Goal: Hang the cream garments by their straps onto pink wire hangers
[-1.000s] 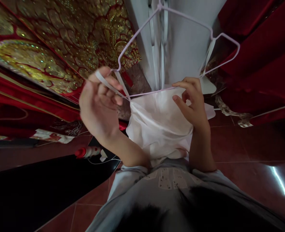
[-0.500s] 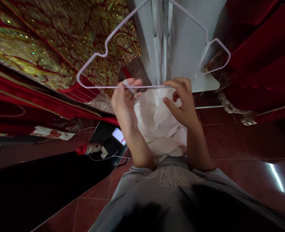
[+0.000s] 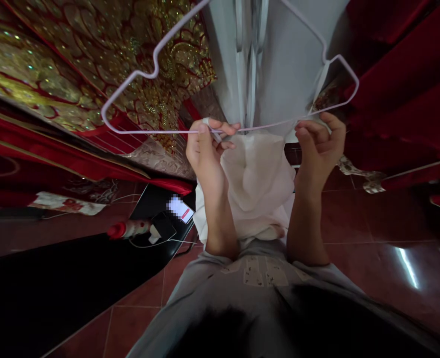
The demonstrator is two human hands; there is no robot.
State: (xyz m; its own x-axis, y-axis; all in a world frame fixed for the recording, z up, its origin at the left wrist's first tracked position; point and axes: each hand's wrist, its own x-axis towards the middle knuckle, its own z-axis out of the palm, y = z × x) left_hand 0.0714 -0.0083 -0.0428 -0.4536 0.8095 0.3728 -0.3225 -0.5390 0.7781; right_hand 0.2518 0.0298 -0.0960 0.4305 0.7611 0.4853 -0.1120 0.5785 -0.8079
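One black table [image 3: 74,278] stretches at my 9 o'clock. White cloth [image 3: 255,174] is at 12, just below the lilac hanger [image 3: 160,132]. At 11, my left hand [image 3: 207,149] has the bar between thumb and fingers. At 1, my right hand [image 3: 319,149] bunches its fingertips by the bar; whether they clamp anything, I cannot tell. A lit phone [image 3: 184,211] lies at 10. A white strap [image 3: 205,121] wraps one left finger.
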